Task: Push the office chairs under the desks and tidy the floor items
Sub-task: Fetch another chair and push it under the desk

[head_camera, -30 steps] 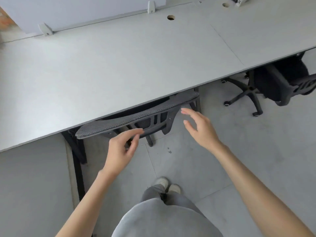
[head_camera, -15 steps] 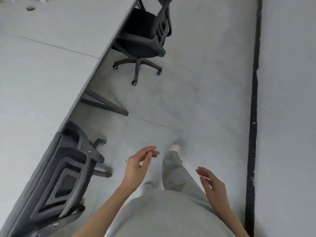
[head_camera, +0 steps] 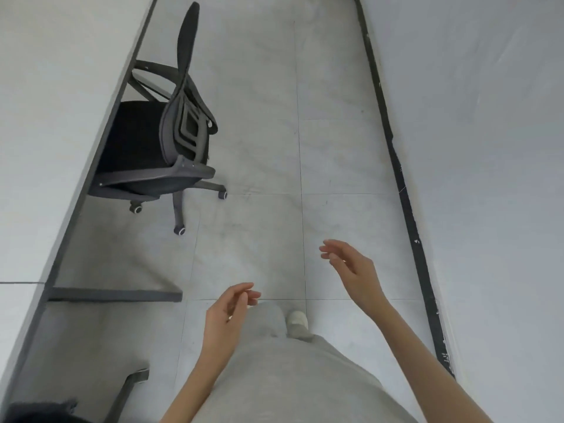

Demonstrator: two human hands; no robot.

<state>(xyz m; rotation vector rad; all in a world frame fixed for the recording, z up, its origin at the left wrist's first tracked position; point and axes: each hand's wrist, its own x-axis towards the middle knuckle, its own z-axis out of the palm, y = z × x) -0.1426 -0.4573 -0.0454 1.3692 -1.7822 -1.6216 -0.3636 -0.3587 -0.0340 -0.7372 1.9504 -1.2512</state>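
Office chair [head_camera: 158,141] is standing ahead-left, seat only partly under desk [head_camera: 45,117], backrest jutting into aisle; left hand [head_camera: 225,315] is being held nearer than right hand [head_camera: 354,270]; fingers on both loosely apart, nothing being gripped.

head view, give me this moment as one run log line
phase: heading to next chair | left hand: open, empty | right hand: open, empty | office chair: seat partly under desk, backrest sticking out
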